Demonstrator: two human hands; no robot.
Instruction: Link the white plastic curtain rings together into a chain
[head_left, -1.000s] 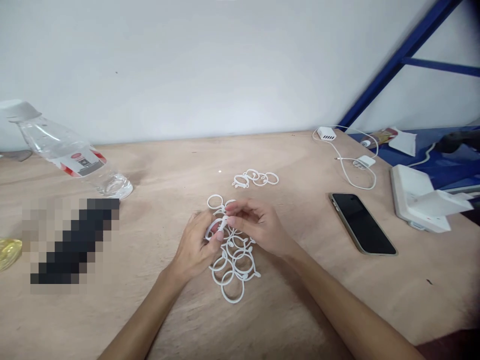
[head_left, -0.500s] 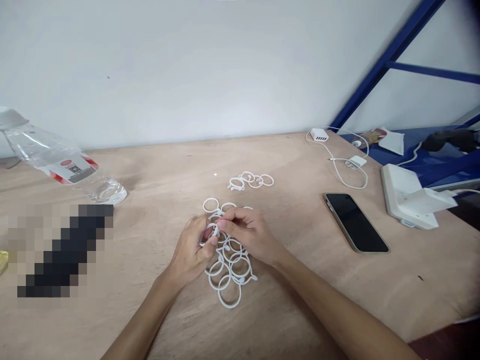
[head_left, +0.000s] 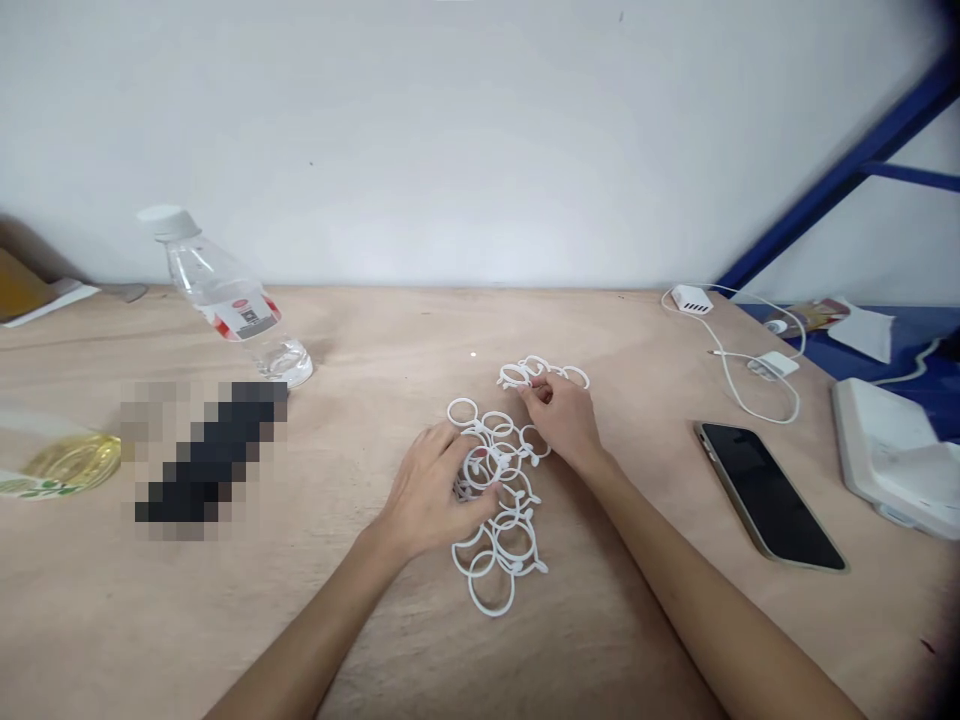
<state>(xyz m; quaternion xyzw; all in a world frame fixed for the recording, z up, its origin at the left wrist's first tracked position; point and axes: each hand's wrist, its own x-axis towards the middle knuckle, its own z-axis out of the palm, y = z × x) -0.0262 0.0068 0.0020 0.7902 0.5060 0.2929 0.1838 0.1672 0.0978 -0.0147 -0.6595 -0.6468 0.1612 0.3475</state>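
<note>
A tangle of several white plastic rings (head_left: 501, 520) lies on the wooden table (head_left: 360, 600) in front of me. My left hand (head_left: 431, 490) rests on its left side, fingers curled round rings near the top of the pile. My right hand (head_left: 561, 420) reaches a little farther away. Its fingertips pinch at a smaller cluster of white rings (head_left: 544, 372) lying beyond the pile. What exactly sits between those fingertips is too small to make out.
A clear water bottle (head_left: 229, 300) stands tilted at the back left. A black phone (head_left: 772, 495) lies at the right, with a white charger and cable (head_left: 739, 365) behind it and a white box (head_left: 896, 455) at the far right. A pixelated dark patch (head_left: 206, 450) lies left.
My right hand has left the left hand and moved away from me to the small ring cluster. The left hand has dropped onto the big pile. The camera view has shifted left.
</note>
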